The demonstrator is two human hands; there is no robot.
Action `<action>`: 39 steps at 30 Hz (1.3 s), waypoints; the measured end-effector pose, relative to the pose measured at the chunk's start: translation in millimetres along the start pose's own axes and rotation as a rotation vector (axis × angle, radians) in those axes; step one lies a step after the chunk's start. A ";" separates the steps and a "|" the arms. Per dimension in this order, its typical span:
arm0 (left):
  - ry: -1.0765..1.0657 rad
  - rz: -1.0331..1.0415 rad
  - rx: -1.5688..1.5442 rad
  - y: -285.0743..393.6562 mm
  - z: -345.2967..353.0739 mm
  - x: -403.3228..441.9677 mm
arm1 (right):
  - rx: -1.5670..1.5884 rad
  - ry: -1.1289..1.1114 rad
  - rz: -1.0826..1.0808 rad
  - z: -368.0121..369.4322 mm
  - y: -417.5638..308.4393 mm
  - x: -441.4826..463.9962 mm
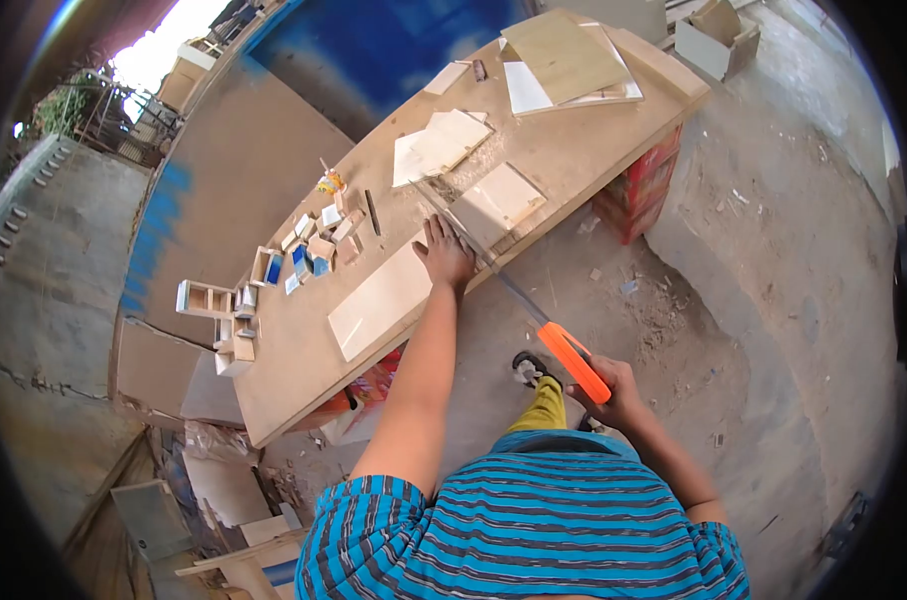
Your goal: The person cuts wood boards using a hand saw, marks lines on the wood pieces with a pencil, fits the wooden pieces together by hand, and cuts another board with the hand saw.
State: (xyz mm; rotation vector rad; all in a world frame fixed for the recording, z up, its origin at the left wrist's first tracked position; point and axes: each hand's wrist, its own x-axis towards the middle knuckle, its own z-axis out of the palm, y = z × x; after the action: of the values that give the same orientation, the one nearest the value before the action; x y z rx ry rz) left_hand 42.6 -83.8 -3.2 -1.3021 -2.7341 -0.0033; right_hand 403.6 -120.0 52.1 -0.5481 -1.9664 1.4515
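My right hand (614, 392) is wrapped around the orange handle of a handsaw (576, 364). The saw's long blade slants up and left across the front edge of the workbench (292, 365), passing just right of my left hand (446, 255). That hand lies flat, fingers stretched out, on the right end of a pale wooden board (379, 305). On the blade's other side is a second pale board (501, 203). Whether the teeth are in the wood, I cannot tell. A thin dark stick-like tool (373, 212) lies beyond my left hand.
Several small wooden blocks (322, 246) and a small box-like assembly (214, 300) occupy the bench's left part. Flat panels (564, 62) and stacked pale pieces (442, 145) lie farther along. Red crates (642, 185) stand below. Offcuts (244, 545) litter the floor at lower left.
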 end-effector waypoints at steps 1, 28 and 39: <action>-0.005 0.008 -0.008 -1.5 0.2 0.9 | 0.026 0.003 0.007 1.5 -2.5 -0.2; 0.060 0.114 -0.141 -1.1 -11.6 1.8 | 0.106 -0.187 0.198 3.0 -13.7 0.5; 0.144 0.132 -0.080 -5.0 -1.3 5.6 | 0.138 -0.088 0.164 30.3 22.9 34.2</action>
State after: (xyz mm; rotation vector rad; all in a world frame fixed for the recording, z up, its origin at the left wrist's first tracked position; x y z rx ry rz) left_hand 35.4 -82.6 -1.1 -1.4406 -2.5480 -0.1893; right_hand 357.2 -111.5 32.5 -0.6043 -1.9071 1.7255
